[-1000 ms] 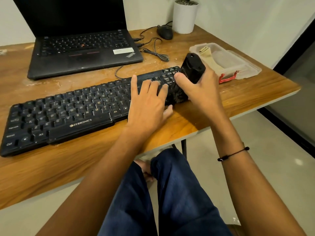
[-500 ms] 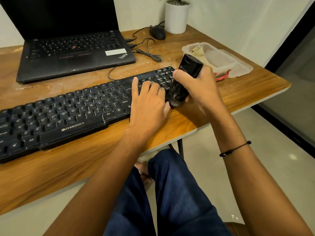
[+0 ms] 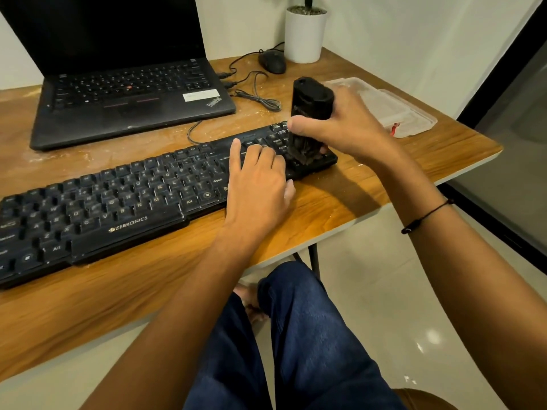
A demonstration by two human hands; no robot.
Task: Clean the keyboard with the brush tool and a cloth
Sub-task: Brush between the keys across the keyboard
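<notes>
Black keyboard lies slantwise across the wooden table, right end nearest the far edge. Brush tool stands upright on that right end, bristles splayed into the number-pad keys. Right hand wraps the black handle, thumb across the front, fingers curled behind. Left hand lies flat, fingers straight and slightly spread, pressing the keys just beside the bristles to pin the board down.

Probably mid-brushing, at the last block of keys. For a clean pass: keep the handle near upright, use short strokes toward the table edge so grit leaves the board rather than falling between rows; keep the left palm heavy to stop sliding; work the bristle tips along the gaps, not across the caps.

Clear plastic box sits behind the right hand; cloth not discernible here. Laptop, mouse and white pot stand farther back.
</notes>
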